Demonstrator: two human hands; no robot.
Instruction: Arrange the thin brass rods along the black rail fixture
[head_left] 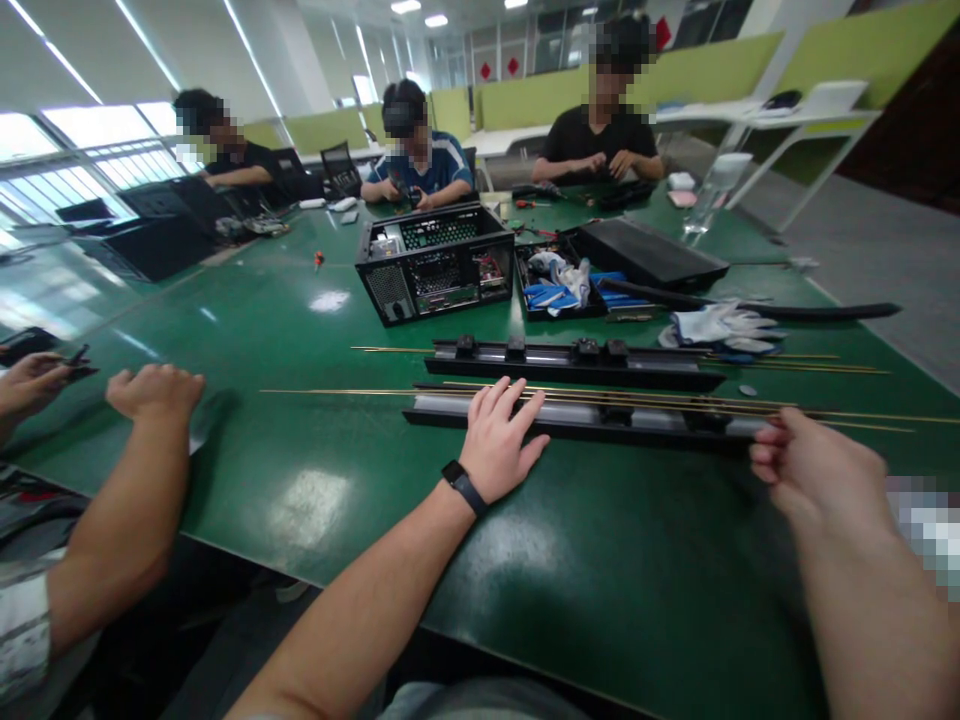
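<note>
Across the near black rail (577, 430) lie several long, thin brass rods (360, 392), reaching past both its ends. My left hand (501, 440), with a dark watch on the wrist, rests flat over the rods and this rail, fingers spread. At the rail's right end, my right hand (814, 460) is closed in a pinch on a thin brass rod; its fingertips are partly hidden. Just behind lies a second black rail (652, 372) with small black blocks (586, 350) along it. More brass rods (817, 366) stick out beyond its ends.
An open computer case (435, 265) stands mid-table, beside a black tray (562, 312) holding gloves. More gloves (720, 325), a long black strip (825, 309) and a dark panel (645, 252) lie at right. A co-worker's arm (142, 480) is close at left; several people sit opposite.
</note>
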